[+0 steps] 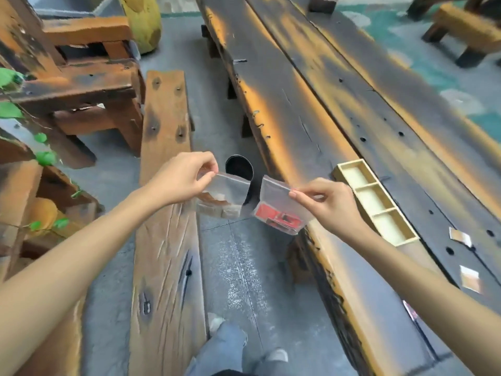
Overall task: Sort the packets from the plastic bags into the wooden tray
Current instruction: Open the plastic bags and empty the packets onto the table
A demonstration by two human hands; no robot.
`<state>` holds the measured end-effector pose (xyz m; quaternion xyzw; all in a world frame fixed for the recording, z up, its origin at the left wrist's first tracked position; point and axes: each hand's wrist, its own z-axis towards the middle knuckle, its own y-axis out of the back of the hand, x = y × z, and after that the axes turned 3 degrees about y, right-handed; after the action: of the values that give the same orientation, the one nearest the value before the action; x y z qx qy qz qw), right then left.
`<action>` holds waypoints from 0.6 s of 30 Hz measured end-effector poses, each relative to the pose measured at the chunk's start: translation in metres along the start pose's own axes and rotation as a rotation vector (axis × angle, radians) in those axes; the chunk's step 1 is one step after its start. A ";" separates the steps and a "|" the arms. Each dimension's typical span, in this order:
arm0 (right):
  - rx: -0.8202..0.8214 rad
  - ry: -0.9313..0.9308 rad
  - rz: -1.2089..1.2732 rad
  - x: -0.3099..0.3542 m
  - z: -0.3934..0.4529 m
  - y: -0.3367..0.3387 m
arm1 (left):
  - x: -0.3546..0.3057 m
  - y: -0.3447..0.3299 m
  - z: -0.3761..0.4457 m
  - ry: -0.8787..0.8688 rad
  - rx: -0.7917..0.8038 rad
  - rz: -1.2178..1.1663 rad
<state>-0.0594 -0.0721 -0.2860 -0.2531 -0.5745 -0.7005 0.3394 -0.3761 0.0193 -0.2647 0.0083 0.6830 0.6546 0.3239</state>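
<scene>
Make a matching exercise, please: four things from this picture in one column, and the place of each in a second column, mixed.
Things:
1. bag with red packets
2. bag with brown packets
3. wooden tray
4. black bin

Places:
A. on the floor, beyond the bags
B. pinched in the left hand
C. on the dark table
D. pinched in the right hand

Pairs: 1-D, 2-B, 3-C, 4-A

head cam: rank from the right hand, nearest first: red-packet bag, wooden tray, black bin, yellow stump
1. red-packet bag: pinched in the right hand
2. wooden tray: beside it, on the table
3. black bin: on the floor, left
4. yellow stump: far top left
</scene>
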 end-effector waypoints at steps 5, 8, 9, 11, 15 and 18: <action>-0.074 -0.132 -0.068 -0.043 -0.065 0.035 | -0.056 -0.051 0.013 -0.142 0.111 0.025; -0.138 -0.208 -0.083 -0.064 -0.105 0.051 | -0.088 -0.082 0.018 -0.207 0.180 0.024; -0.150 -0.235 -0.093 -0.069 -0.120 0.057 | -0.100 -0.092 0.020 -0.231 0.201 0.021; -0.175 -0.291 -0.102 -0.079 -0.148 0.067 | -0.123 -0.112 0.022 -0.283 0.235 0.018; -0.209 -0.373 -0.081 -0.093 -0.204 0.079 | -0.166 -0.147 0.025 -0.376 0.297 0.000; -0.207 -0.408 -0.085 -0.105 -0.241 0.081 | -0.197 -0.173 0.025 -0.450 0.364 0.005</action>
<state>0.0791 -0.2965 -0.3638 -0.3985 -0.5667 -0.7035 0.1586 -0.1380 -0.0690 -0.3339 0.2128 0.7002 0.5038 0.4589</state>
